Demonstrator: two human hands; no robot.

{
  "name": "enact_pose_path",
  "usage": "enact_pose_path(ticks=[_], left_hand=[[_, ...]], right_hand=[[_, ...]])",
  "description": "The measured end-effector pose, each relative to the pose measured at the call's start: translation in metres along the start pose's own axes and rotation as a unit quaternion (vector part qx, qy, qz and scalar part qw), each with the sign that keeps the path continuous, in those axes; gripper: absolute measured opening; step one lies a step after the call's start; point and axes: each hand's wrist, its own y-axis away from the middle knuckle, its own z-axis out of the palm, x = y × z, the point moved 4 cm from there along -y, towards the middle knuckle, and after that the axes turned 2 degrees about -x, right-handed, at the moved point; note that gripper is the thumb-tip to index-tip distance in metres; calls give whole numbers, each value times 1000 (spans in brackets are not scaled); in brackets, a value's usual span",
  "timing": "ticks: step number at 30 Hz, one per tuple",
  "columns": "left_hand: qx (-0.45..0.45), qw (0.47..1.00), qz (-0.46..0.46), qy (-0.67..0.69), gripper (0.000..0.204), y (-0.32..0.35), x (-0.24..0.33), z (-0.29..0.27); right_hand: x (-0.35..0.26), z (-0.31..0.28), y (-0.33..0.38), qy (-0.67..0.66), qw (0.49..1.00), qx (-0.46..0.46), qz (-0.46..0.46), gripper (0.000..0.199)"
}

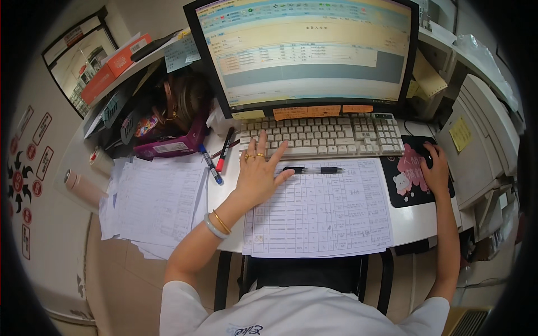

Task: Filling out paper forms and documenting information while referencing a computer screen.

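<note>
My left hand [259, 171] rests flat with fingers spread, its fingertips on the left keys of the white keyboard [330, 134] and its heel on a printed table sheet [322, 210]. It wears rings and two bangles. A black pen [314, 169] lies on the sheet just right of that hand. My right hand [436, 168] is cupped over a dark mouse on a black and pink mouse pad [404, 187]. The mouse is mostly hidden under the hand. A large monitor [305, 53] stands behind the keyboard.
A stack of papers [154, 204] overhangs the desk's left edge. A blue pen [211, 164] and a red marker [225, 149] lie beside it. A purple box [174, 144] and clutter sit at back left. A printer [482, 145] stands at right.
</note>
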Motion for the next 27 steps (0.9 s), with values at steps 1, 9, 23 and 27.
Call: enact_pose_path(ticks=[1,9,23,27], left_hand=[[-1,1000,3,1,68,-2,1,-1],[-38,997,-55,32,63,-12,4,-9],[-40,991,99,78,67,102,83,-26],[-39,991,91,90,66,121,85,-20]], right_hand=[[1,0,0,4,1000,2,0,39],[2,-1,0,4,1000,12,-1,42],[3,-2,3,-13,999,37,7,41],[2,-2,3,-8,999,29,19,41]])
